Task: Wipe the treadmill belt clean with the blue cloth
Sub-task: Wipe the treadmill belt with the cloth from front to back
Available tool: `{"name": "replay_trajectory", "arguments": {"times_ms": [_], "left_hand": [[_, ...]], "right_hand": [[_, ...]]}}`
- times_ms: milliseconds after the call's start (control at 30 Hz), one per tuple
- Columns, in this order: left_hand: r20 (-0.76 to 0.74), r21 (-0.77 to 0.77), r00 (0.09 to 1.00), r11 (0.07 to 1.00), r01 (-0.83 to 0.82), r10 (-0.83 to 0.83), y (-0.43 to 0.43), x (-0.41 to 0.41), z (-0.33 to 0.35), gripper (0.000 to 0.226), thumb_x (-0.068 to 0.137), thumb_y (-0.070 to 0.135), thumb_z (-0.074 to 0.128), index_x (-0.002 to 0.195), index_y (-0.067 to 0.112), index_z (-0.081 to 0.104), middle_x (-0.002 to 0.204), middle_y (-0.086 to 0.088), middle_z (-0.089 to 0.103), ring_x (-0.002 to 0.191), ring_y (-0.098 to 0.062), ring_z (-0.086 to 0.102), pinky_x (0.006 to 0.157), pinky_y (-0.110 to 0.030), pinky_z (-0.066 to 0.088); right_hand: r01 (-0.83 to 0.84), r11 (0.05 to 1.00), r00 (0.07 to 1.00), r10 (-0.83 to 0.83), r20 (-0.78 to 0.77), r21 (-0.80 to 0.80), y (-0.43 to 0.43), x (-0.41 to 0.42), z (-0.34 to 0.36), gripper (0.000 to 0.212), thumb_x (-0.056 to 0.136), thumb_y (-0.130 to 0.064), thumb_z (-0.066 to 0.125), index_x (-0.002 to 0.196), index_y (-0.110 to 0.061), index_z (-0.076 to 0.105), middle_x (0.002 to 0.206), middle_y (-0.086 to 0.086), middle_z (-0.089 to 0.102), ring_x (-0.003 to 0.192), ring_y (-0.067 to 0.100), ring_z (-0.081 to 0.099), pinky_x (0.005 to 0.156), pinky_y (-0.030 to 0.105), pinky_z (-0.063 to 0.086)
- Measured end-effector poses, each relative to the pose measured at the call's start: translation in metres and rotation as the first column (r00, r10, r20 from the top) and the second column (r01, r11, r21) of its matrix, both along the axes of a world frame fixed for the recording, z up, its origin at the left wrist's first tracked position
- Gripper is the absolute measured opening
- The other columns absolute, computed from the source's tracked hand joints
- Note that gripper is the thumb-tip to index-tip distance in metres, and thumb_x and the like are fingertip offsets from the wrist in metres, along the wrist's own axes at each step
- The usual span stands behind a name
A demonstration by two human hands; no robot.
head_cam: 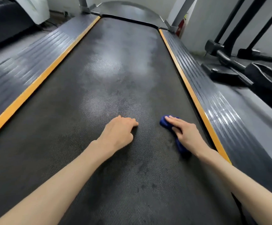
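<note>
Nearest to us, our two bare forearms reach out over the dark, textured treadmill belt (115,88). Our left hand (119,132) rests on the belt near its middle, fingers curled under, holding nothing. Just to its right, and apart from it, our right hand (186,133) lies flat with straight fingers pressing down on the blue cloth (180,146). The cloth is bunched on the belt's right side, near the right orange strip (185,82) but not touching it; its blue folds show past our fingertips and beside our wrist.

Farther on, the belt carries pale, hazy patches (106,67) around its middle. A matching left orange strip (34,88) runs along the other edge, and a ribbed grey side rail (216,101) flanks each strip.

At the far end we see the rounded motor cover (128,10) between two grey uprights (179,13). Black exercise equipment (245,67) stands to the right, well apart from the belt.
</note>
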State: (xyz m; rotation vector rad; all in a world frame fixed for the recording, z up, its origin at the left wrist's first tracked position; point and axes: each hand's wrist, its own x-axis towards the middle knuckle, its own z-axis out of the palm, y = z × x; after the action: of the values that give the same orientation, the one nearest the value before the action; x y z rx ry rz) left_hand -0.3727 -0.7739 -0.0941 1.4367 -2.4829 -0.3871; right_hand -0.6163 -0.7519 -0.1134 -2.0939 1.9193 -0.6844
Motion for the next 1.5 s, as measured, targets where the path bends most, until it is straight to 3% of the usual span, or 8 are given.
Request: {"name": "replay_trajectory", "arguments": {"times_ms": [267,367,467,600,833,1000,1167,1500], "left_hand": [[-0.016,0.059,0.998,0.996,-0.061,0.062,-0.004,-0.001,-0.007,0.049,0.085,0.006,0.043,0.125,0.031,0.056,0.131,0.013,0.05,0.123,-0.014,0.042,0.099,-0.031,0.037],[-0.017,0.057,0.997,0.996,-0.075,0.076,-0.006,-0.003,-0.007,0.047,0.085,0.006,0.042,0.123,0.03,0.057,0.127,0.012,0.052,0.121,-0.015,0.044,0.097,-0.032,0.039],[0.012,0.017,0.996,0.996,-0.083,0.083,-0.007,-0.008,-0.003,0.039,0.086,0.008,0.044,0.115,0.027,0.06,0.118,0.009,0.055,0.116,-0.016,0.047,0.09,-0.031,0.04],[0.058,-0.022,0.993,0.995,-0.1,0.101,-0.018,-0.013,0.009,0.032,0.082,0.01,0.046,0.102,0.027,0.065,0.112,0.009,0.06,0.109,-0.018,0.053,0.091,-0.032,0.038],[0.24,-0.154,0.968,0.987,-0.033,0.07,-0.017,-0.034,0.004,0.051,0.089,0.017,0.042,0.133,0.042,0.044,0.117,0.003,0.048,0.112,-0.019,0.048,0.091,-0.035,0.038],[0.232,-0.129,0.971,0.991,-0.029,0.059,-0.022,-0.031,-0.001,0.052,0.091,0.017,0.039,0.136,0.044,0.038,0.113,0.001,0.042,0.11,-0.019,0.042,0.084,-0.03,0.039],[0.188,-0.099,0.98,0.994,-0.045,0.063,-0.027,-0.031,-0.007,0.046,0.094,0.022,0.042,0.133,0.045,0.042,0.106,0.003,0.038,0.109,-0.017,0.04,0.085,-0.032,0.044],[0.208,-0.111,0.976,0.993,-0.043,0.066,-0.023,-0.035,-0.009,0.049,0.091,0.019,0.042,0.135,0.042,0.04,0.113,0.002,0.039,0.109,-0.019,0.038,0.087,-0.032,0.044]], "right_hand": [[0.215,0.976,0.976,-0.216,0.014,0.025,-0.101,-0.026,0.004,0.039,0.094,-0.007,0.045,0.13,-0.019,0.053,0.132,0.011,0.054,0.125,0.028,0.048,0.105,0.031,0.034],[0.323,0.946,0.946,-0.324,0.006,0.039,-0.132,-0.031,0.004,0.04,0.096,-0.008,0.04,0.132,-0.019,0.051,0.134,0.01,0.053,0.125,0.027,0.046,0.098,0.025,0.033],[0.278,0.961,0.959,-0.276,-0.065,0.015,-0.109,-0.025,-0.001,0.04,0.095,-0.008,0.042,0.131,-0.021,0.052,0.137,0.011,0.051,0.129,0.027,0.043,0.106,0.027,0.029],[0.233,0.972,0.954,-0.236,-0.182,-0.039,-0.054,-0.019,-0.002,0.036,0.095,-0.011,0.044,0.128,-0.02,0.055,0.125,0.015,0.058,0.115,0.036,0.053,0.096,0.04,0.043],[0.271,0.962,0.959,-0.267,-0.096,0.027,-0.129,-0.043,0.008,0.039,0.096,-0.007,0.04,0.133,-0.016,0.049,0.134,0.013,0.052,0.125,0.033,0.045,0.106,0.037,0.034],[0.355,0.935,0.924,-0.345,-0.165,0.03,-0.15,-0.039,0.014,0.04,0.093,-0.001,0.037,0.129,-0.011,0.051,0.128,0.019,0.052,0.115,0.037,0.049,0.093,0.035,0.041],[0.285,0.957,0.885,-0.244,-0.396,0.048,-0.122,-0.04,0.017,0.019,0.089,-0.005,0.049,0.103,-0.001,0.061,0.096,0.018,0.058,0.079,0.03,0.057,0.062,0.028,0.037],[0.286,0.958,0.955,-0.285,-0.086,-0.005,-0.178,-0.011,0.015,0.032,0.092,-0.013,0.048,0.121,-0.02,0.061,0.125,0.015,0.059,0.116,0.034,0.053,0.101,0.037,0.042]]}}
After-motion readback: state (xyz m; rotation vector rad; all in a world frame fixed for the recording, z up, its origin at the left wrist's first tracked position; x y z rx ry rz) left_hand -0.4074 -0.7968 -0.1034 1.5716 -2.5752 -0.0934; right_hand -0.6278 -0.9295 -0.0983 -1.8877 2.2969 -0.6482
